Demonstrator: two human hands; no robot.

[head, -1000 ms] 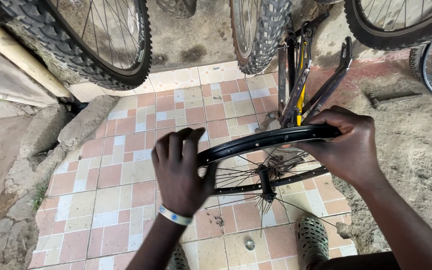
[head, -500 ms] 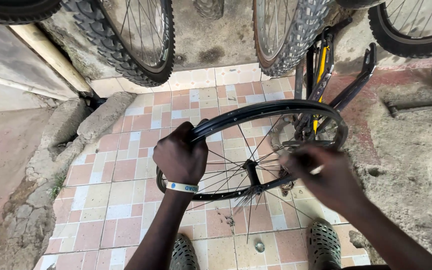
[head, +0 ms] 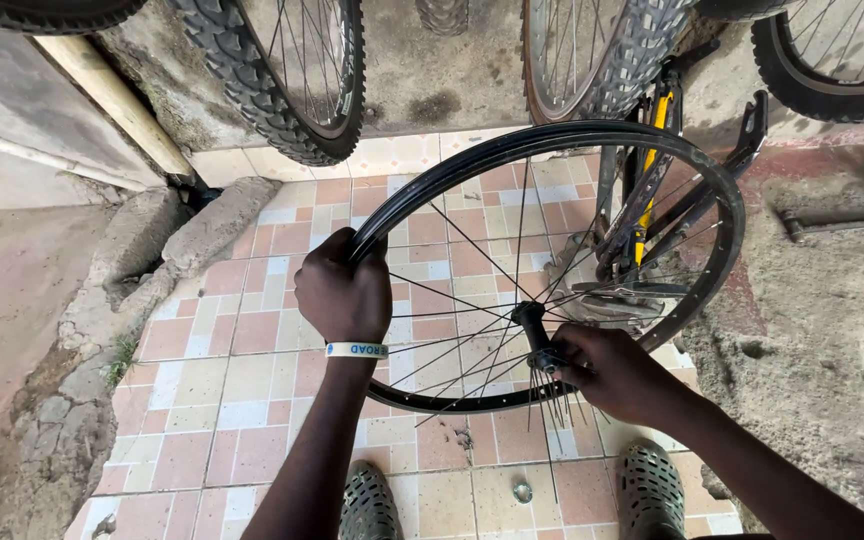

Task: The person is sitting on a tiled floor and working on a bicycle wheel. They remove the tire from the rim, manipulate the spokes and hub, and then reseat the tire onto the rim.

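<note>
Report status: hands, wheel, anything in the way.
Left hand shut on bare wheel rim, held upright. Right hand gripping the hub. Bicycle frame close behind wheel; small metal part on tiles by feet.

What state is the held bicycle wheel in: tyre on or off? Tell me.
Off. The wheel shows a bare black rim and spokes. The left hand grips the rim; the right hand is at the hub.

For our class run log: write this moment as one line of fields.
left hand: grips bare wheel rim | right hand: at hub | wheel: no tyre, tilted above tiled floor
</note>
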